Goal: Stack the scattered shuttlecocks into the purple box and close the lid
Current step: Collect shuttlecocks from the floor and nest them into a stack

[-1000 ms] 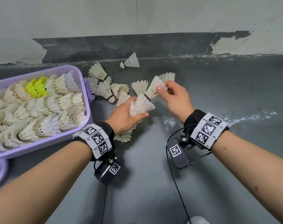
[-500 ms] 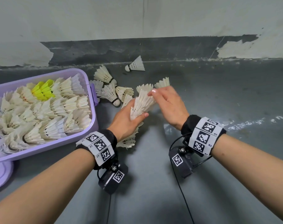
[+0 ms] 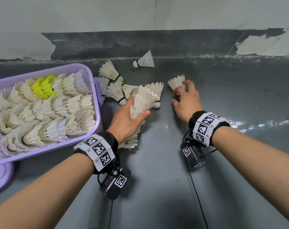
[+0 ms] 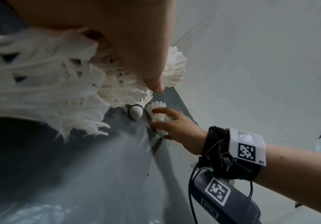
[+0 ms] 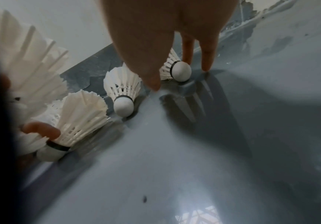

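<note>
Left hand [image 3: 128, 119] wrapped round a long stack of shuttlecocks [image 3: 141, 103], thumb on top, fingers underneath, holding it slanted so one more can slide onto the open end. Right hand [image 3: 186, 101] down on the grey floor [image 3: 206, 179], fingers spread and bent over a lone shuttlecock [image 3: 176, 82], touching its feathers; maybe not gripped yet, hard to tell from the wrist view. Round white tip of that one [image 5: 181, 71] pointing toward the wrist camera, easy to pinch. A few more loose shuttlecocks [image 3: 114, 90] lying beside the purple box [image 3: 97, 128], and one far shuttlecock [image 3: 144, 61] up by the wall. Box already packed with rows of white ones and a yellow bunch [image 3: 43, 87]. Purple lid [image 3: 0, 176] off, resting at the box's near corner. Still some gathering left, then shutting the lid
</note>
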Action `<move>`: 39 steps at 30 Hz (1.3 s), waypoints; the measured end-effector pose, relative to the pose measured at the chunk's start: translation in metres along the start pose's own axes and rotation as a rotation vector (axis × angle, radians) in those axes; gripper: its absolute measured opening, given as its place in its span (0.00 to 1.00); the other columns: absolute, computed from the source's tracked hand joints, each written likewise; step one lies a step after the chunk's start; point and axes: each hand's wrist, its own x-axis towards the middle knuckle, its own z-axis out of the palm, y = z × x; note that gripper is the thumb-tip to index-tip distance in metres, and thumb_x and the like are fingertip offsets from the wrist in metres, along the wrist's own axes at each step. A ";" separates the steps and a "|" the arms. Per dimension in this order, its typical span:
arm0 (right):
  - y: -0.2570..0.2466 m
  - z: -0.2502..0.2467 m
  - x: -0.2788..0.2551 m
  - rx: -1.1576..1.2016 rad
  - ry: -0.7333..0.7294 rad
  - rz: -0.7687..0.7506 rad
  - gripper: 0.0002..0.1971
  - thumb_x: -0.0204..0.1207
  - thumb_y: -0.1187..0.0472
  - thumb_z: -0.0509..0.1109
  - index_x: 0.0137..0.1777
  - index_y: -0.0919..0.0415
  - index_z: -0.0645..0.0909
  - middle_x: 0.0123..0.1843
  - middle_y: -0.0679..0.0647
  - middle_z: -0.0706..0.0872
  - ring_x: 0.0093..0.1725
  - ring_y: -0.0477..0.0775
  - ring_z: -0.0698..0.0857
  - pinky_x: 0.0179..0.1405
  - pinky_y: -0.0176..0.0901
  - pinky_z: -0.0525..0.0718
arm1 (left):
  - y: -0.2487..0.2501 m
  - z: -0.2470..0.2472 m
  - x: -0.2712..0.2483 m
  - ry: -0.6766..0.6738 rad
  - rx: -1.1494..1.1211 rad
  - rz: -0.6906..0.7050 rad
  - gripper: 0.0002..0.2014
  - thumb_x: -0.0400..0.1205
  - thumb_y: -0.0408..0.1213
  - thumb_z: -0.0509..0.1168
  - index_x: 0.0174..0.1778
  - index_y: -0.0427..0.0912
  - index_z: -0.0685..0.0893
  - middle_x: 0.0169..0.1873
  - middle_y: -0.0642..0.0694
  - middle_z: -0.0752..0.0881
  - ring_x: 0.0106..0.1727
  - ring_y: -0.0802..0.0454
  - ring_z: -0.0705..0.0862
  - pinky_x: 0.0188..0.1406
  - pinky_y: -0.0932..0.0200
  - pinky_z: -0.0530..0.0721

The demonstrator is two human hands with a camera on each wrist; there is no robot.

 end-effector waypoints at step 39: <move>-0.058 -0.064 -0.060 0.685 0.284 -0.093 0.17 0.80 0.49 0.66 0.37 0.63 0.80 0.26 0.40 0.77 0.30 0.42 0.73 0.32 0.36 0.68 | 0.047 -0.004 -0.012 -0.026 -0.016 0.118 0.35 0.68 0.62 0.73 0.68 0.62 0.68 0.58 0.58 0.85 0.58 0.56 0.84 0.65 0.50 0.80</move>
